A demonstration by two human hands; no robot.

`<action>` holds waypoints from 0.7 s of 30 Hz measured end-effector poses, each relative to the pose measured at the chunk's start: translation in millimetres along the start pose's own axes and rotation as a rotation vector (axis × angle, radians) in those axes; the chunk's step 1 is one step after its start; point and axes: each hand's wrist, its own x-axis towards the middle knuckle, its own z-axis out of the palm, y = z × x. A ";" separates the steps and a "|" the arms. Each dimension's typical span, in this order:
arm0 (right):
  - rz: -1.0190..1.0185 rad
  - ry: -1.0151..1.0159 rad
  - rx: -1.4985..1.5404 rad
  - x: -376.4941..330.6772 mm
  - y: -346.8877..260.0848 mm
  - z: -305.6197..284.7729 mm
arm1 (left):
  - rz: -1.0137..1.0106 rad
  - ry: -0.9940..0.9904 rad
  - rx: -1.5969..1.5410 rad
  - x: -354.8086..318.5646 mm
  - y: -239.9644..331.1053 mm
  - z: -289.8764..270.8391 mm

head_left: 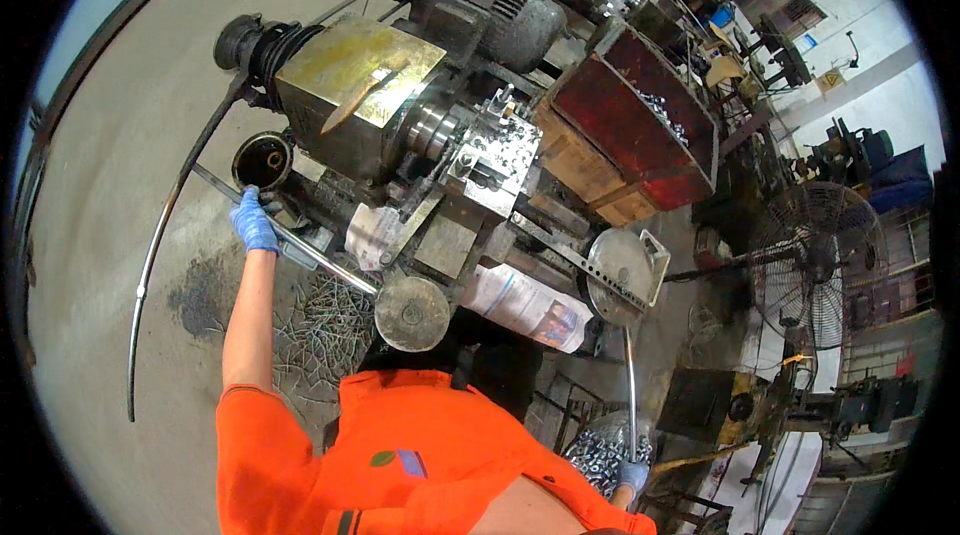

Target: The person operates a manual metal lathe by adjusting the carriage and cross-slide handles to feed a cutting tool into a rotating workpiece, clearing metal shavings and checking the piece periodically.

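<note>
First, blue-gloved left hand (254, 223), grip clamped around a long metal bar (325, 259), just beside an open dark pot (286, 153). Bar runs rightward to a round disc (412, 315); thin metal scraps (320, 340) heaped on the floor (120, 335) near it. Next, machine (495, 170), printed sheet (527, 307) before it. Farther right, shiny second bar (631, 395); blue-gloved right hand (631, 476), grip wrapped around its end, beside heaped small metal parts (600, 460).

A straight, shiny metal rod (325, 258) slants across the left half of the frame, dropping toward the right, with a short stretch of it covered. A second rod (631, 390), slim and bright, runs nearly vertical in the lower right, its bottom end hidden.
</note>
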 end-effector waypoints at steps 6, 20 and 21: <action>-0.045 0.058 0.036 12.4 17.1 17.9 | 0.004 0.000 0.012 0.4 -1.6 0.9; 0.003 0.045 0.052 -8.8 3.5 1.0 | -0.027 0.023 0.003 8.0 -5.8 -1.2; 0.026 0.100 0.038 -8.6 6.5 8.6 | -0.025 0.021 0.002 6.8 -5.1 0.0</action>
